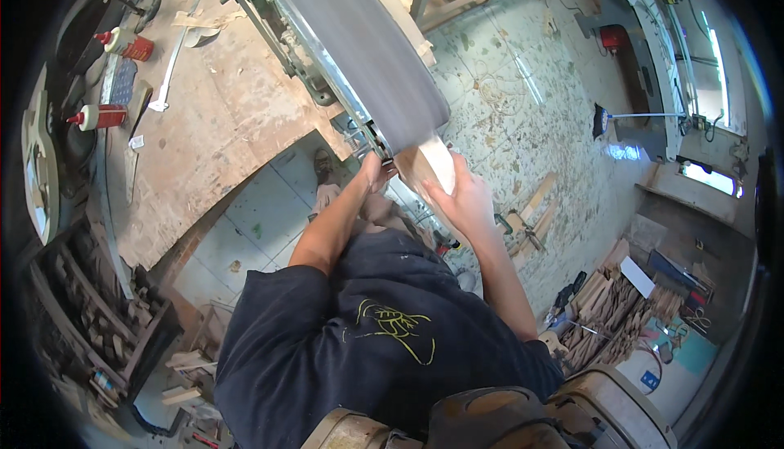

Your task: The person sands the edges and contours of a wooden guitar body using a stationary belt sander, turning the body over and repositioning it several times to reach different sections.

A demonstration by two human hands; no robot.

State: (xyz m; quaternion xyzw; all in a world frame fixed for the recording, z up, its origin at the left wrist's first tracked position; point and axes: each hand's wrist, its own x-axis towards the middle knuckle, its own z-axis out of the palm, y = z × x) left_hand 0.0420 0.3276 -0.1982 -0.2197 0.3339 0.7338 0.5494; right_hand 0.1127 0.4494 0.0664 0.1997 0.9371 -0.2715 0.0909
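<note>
A belt sander (367,49) with a wide dark grey belt juts toward me over the near edge of the bench. At the belt's rounded near end is a pale wooden piece (426,165), its far edge against or very close to the belt. My right hand (468,202) is closed round the right side of this piece, thumb on top. My left hand (374,173) is curled beside the piece's left edge, just below the sander's metal frame. Its fingers are partly hidden, and what they grip I cannot make out.
On the wooden workbench (220,114) at left lie two red-and-white glue bottles (131,44) (100,116) and a white strip (170,73). A rack (98,310) of wood scraps stands at lower left. Clamps with wood (531,220) lie on the floor at right; stacked wood strips (612,310) are beyond.
</note>
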